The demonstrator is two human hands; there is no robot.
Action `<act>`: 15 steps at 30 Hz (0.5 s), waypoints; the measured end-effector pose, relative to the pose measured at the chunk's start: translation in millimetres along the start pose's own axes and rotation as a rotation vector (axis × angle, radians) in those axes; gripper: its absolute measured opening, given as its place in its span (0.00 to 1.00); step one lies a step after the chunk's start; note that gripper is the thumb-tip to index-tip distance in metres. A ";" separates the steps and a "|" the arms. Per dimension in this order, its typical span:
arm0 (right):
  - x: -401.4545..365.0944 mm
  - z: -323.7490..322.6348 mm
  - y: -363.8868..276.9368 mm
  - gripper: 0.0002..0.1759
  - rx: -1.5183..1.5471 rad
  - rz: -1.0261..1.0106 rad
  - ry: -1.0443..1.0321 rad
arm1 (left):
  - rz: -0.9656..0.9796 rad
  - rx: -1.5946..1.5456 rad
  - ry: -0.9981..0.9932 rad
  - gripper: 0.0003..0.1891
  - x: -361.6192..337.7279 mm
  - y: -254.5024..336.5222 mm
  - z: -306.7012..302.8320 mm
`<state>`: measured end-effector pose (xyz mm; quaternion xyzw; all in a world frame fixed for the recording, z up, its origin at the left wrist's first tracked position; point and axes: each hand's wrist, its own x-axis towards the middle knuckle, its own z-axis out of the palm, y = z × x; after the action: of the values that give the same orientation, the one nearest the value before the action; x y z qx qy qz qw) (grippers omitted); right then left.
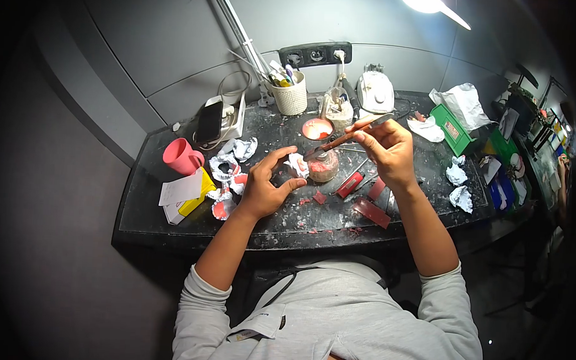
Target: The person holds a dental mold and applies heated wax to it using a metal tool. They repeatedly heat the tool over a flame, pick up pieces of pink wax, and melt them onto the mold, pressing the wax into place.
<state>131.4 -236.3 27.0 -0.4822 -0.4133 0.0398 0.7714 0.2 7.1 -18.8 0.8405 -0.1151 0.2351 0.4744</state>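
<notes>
Between the thumb and fingers of my left hand (265, 184) is a small white plaster dental model (298, 166) with pink wax on it. My right hand (390, 152) grips a wax knife (340, 141) by its brownish handle, fingers closed around it. Its dark blade slants down to the left, the tip right at the model. Below the blade stands a round glass burner (323, 168), partly hidden by the knife. Close in front of my right hand lie a red-handled tool (350, 185) and red wax sheets (371, 212). A round dish of pink wax (318, 128) sits behind the burner.
Plaster models with pink wax (222, 209) lie at left, beside a pink mug (182, 156) and a yellow box (199, 193). Behind are a phone (209, 122), a pen holder (289, 96) and a white device (375, 92). A green box (451, 130) and plaster pieces (461, 199) stand at right.
</notes>
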 end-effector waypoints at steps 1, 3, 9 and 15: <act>-0.1 1.4 -0.4 0.09 -0.001 0.000 0.000 | -0.001 0.000 -0.004 0.33 0.2 0.2 0.1; -0.8 4.0 -1.6 0.09 -0.010 0.053 -0.010 | 0.000 -0.008 -0.006 0.33 0.2 -0.7 0.6; -1.4 6.6 -1.7 0.09 -0.031 0.057 -0.004 | -0.010 -0.027 -0.006 0.33 -0.3 2.0 1.1; -1.5 4.6 -2.4 0.09 -0.039 0.072 -0.002 | 0.023 0.083 0.019 0.32 0.2 4.8 -0.4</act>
<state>126.5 -235.1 28.8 -0.5118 -0.3973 0.0601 0.7594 -1.8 5.0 -14.9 0.8559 -0.1104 0.2530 0.4374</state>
